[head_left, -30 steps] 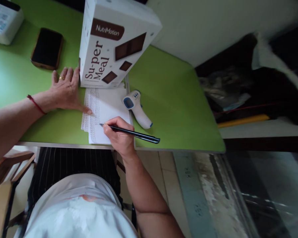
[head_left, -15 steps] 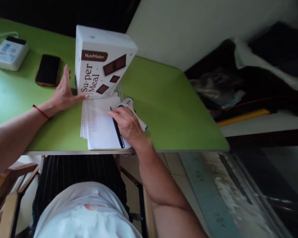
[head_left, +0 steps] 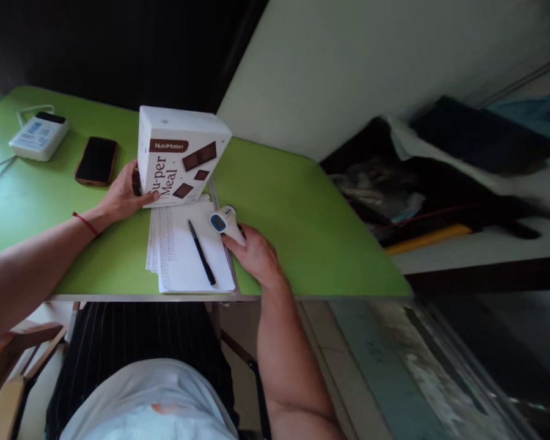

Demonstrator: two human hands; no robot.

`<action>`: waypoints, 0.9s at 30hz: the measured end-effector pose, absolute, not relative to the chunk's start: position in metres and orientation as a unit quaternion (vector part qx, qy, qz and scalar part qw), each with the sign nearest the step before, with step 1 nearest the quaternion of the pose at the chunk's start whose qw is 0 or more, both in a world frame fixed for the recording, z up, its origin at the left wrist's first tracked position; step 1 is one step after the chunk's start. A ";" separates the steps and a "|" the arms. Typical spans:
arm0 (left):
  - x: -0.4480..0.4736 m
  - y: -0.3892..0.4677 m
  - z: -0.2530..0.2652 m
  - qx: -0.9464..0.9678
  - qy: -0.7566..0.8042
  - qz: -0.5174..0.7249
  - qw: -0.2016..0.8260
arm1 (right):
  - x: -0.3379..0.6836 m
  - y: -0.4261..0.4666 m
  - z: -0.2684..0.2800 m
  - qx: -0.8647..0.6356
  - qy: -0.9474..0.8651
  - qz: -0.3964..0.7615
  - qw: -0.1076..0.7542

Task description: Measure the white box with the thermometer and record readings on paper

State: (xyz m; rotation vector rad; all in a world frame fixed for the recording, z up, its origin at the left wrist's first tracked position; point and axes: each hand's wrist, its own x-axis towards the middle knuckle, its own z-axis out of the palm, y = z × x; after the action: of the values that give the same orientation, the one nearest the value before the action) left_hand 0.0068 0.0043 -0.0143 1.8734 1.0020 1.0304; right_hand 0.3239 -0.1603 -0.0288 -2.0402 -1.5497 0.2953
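A white box (head_left: 174,160) printed "NutriMotion Su-per Meal" stands upright on the green table. My left hand (head_left: 127,194) grips its lower left edge, thumb on the front face and fingers around the side. My right hand (head_left: 256,253) is closed around the handle of a white-and-blue infrared thermometer (head_left: 229,225), whose small screen faces up. Part of the handle is hidden by the fingers. Left of this hand, a black pen (head_left: 201,252) lies slantwise on a stack of paper sheets (head_left: 183,269); handwriting runs down the sheets' left side.
A dark phone (head_left: 96,161) in a brown case lies left of the box. Farther left sits a white device (head_left: 40,135) with a cable. The green table (head_left: 293,244) ends at a wall on the far side. Dark bags and cloth (head_left: 394,177) are piled at the right.
My right hand has let go of the pen, which now lies on the paper, and has taken hold of the thermometer. My left hand's fingers have closed around the box edge. The view has shifted.
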 end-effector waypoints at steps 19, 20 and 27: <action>0.011 -0.049 0.017 0.626 0.335 0.419 0.566 | 0.185 -0.200 -0.017 -0.499 -0.385 0.424 0.650; 0.011 -0.048 0.016 0.624 0.340 0.418 0.567 | 0.186 -0.199 -0.016 -0.498 -0.386 0.428 0.648; 0.011 -0.053 0.022 0.629 0.321 0.399 0.585 | 0.187 -0.196 -0.020 -0.499 -0.389 0.434 0.642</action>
State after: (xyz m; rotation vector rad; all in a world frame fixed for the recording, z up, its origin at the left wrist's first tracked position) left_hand 0.0113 -0.0531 0.0222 1.4680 0.7492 0.9307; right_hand 0.1870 -0.1955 -0.0195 -1.1374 -0.8856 0.9882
